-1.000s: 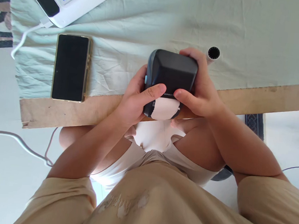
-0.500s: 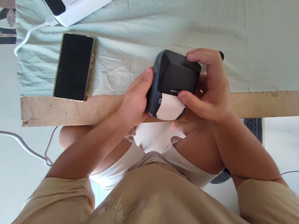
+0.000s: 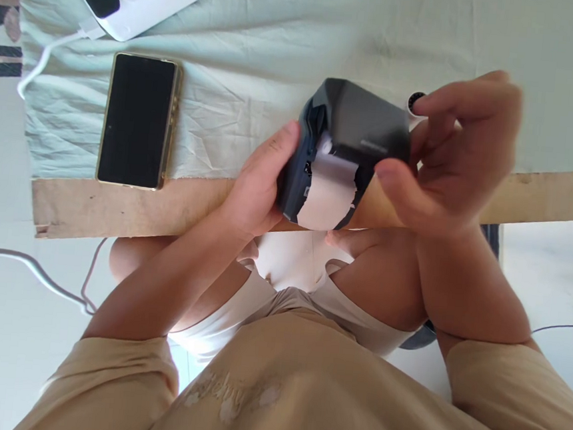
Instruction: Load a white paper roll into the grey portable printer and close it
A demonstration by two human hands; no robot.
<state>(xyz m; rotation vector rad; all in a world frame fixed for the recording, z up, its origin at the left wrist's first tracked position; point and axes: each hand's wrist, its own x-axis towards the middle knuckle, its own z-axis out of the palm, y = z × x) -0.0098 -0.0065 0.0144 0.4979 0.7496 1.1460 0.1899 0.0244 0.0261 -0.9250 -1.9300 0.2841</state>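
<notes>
A dark label printer (image 3: 294,175) is in my left hand (image 3: 259,179), whose thumb lies along its left side and whose other fingers are hidden underneath. Its black lid (image 3: 365,118) stands raised and tilted to the right, baring part of the inside. A strip of white label paper (image 3: 331,192) hangs over the front of the printer. My right hand (image 3: 457,150), blurred by motion, grips the lid at its right edge, thumb at the near corner. Just behind that hand is a small round black-and-white object (image 3: 416,104), partly hidden by the fingers.
A dark-screened phone (image 3: 137,121) in a clear case lies left on the green cloth (image 3: 261,45). Behind it is a white power bank (image 3: 159,3) with a white cable (image 3: 46,60) plugged in. The table's bare wooden edge (image 3: 116,207) runs along the front, above my knees.
My right hand has moved right and turned, and the printer's lid has lifted away from the body, uncovering the inside. My left hand keeps its hold on the printer.
</notes>
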